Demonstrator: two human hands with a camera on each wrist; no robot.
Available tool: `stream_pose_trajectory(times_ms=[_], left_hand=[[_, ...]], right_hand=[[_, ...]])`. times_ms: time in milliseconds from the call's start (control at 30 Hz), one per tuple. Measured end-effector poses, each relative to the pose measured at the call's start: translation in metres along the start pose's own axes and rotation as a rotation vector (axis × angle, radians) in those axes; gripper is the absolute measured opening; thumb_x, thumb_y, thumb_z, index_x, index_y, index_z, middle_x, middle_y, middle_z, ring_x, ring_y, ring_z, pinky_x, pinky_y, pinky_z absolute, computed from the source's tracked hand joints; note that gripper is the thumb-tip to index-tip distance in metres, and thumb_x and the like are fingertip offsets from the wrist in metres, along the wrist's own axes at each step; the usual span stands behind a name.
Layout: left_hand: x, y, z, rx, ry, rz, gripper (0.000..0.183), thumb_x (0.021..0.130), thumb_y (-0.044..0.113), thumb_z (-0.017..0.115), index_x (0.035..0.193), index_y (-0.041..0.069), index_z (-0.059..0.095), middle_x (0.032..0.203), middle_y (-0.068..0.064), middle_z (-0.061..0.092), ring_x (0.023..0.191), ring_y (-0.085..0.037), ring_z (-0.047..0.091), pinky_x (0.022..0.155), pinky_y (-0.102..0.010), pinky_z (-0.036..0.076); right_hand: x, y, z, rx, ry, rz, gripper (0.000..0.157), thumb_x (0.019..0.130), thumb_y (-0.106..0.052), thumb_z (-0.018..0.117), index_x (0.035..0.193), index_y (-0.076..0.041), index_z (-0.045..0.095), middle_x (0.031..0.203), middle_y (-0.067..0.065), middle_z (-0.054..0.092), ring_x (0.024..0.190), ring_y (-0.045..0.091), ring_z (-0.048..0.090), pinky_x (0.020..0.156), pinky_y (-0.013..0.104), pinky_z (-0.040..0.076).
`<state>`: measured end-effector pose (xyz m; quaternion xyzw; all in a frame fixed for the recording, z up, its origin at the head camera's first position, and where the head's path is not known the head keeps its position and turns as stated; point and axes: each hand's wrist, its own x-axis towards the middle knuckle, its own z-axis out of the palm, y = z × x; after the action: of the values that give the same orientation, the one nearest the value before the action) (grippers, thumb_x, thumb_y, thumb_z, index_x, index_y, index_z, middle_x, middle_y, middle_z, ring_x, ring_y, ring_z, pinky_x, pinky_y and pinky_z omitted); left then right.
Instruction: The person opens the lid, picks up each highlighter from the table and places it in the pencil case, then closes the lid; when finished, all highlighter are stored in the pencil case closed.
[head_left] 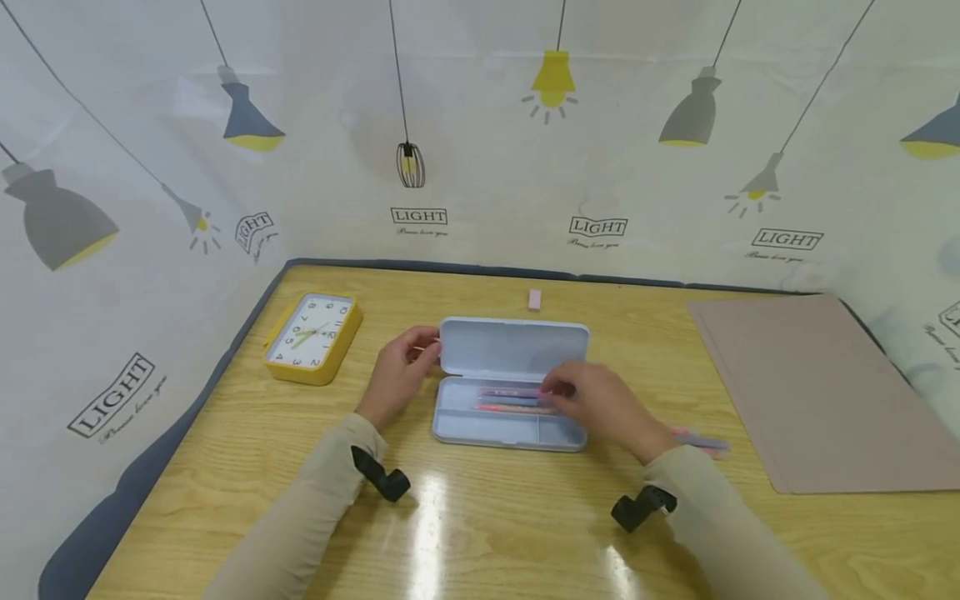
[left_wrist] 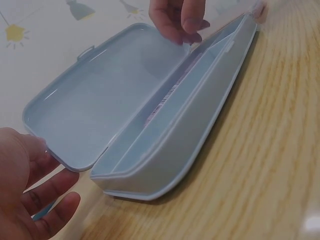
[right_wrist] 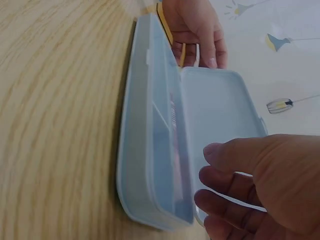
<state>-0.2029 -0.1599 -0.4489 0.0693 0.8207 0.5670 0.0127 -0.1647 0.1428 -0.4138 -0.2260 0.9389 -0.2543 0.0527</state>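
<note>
A light blue pencil case (head_left: 487,429) lies on the table with its lid (head_left: 514,348) raised. My left hand (head_left: 401,375) holds the lid's left edge, with the thumb and fingers about it in the left wrist view. Several pens (head_left: 506,392) lie in the case's long rear compartment, pink, blue and orange among them. Over the right end of these pens is my right hand (head_left: 603,404). Its fingers (right_wrist: 225,182) are loosely bent and hold nothing in the right wrist view. The front of the case has a small divider near its right end.
A yellow alarm clock (head_left: 313,337) lies face up at the left. A small pink eraser (head_left: 534,300) is behind the case. More pens (head_left: 705,442) lie right of my right wrist, beside a large greyish-pink mat (head_left: 825,392). A printed curtain (head_left: 487,167) surrounds the table.
</note>
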Motion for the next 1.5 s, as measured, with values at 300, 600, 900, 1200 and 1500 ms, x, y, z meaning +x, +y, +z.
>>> stream_pose_trajectory(times_ms=[300, 600, 900, 1200, 1500], left_hand=[[0.001, -0.002, 0.0, 0.004, 0.001, 0.004, 0.027, 0.102, 0.026, 0.056, 0.126, 0.015, 0.061, 0.113, -0.007, 0.064, 0.095, -0.022, 0.066, 0.083, -0.035, 0.058], [0.001, -0.001, -0.001, 0.021, 0.0, -0.003, 0.028, 0.102, 0.026, 0.055, 0.126, 0.015, 0.061, 0.113, -0.007, 0.064, 0.096, -0.024, 0.066, 0.083, -0.035, 0.058], [0.001, -0.001, 0.0, 0.021, -0.002, -0.005, 0.028, 0.102, 0.028, 0.055, 0.126, 0.016, 0.061, 0.114, -0.007, 0.064, 0.097, -0.024, 0.066, 0.084, -0.036, 0.058], [0.001, -0.001, 0.0, 0.019, -0.001, -0.004, 0.027, 0.102, 0.026, 0.055, 0.126, 0.016, 0.061, 0.113, -0.007, 0.064, 0.096, -0.023, 0.066, 0.084, -0.036, 0.058], [0.001, 0.0, 0.0, 0.021, -0.001, -0.001, 0.027, 0.102, 0.024, 0.056, 0.126, 0.014, 0.061, 0.113, -0.007, 0.064, 0.096, -0.022, 0.066, 0.083, -0.035, 0.058]], right_hand=[[-0.028, 0.025, -0.03, 0.028, 0.032, 0.041, 0.019, 0.094, -0.015, 0.066, 0.112, -0.012, 0.07, 0.105, 0.002, 0.07, 0.096, 0.017, 0.063, 0.081, 0.039, 0.055], [-0.064, 0.064, -0.053, -0.046, 0.081, 0.055, 0.019, 0.091, -0.014, 0.069, 0.11, -0.009, 0.07, 0.102, 0.004, 0.071, 0.092, 0.019, 0.065, 0.071, 0.032, 0.054], [-0.092, 0.096, -0.058, -0.07, 0.053, 0.094, 0.019, 0.091, -0.018, 0.071, 0.108, -0.01, 0.071, 0.098, -0.001, 0.071, 0.088, 0.016, 0.065, 0.068, 0.027, 0.054], [-0.098, 0.112, -0.045, -0.1, 0.043, 0.095, 0.014, 0.087, -0.019, 0.075, 0.1, -0.014, 0.073, 0.095, -0.004, 0.071, 0.085, 0.011, 0.066, 0.07, 0.029, 0.055], [-0.092, 0.109, -0.043, -0.113, 0.032, 0.063, 0.011, 0.087, -0.015, 0.074, 0.098, -0.016, 0.073, 0.091, -0.007, 0.069, 0.081, 0.009, 0.064, 0.068, 0.029, 0.053]])
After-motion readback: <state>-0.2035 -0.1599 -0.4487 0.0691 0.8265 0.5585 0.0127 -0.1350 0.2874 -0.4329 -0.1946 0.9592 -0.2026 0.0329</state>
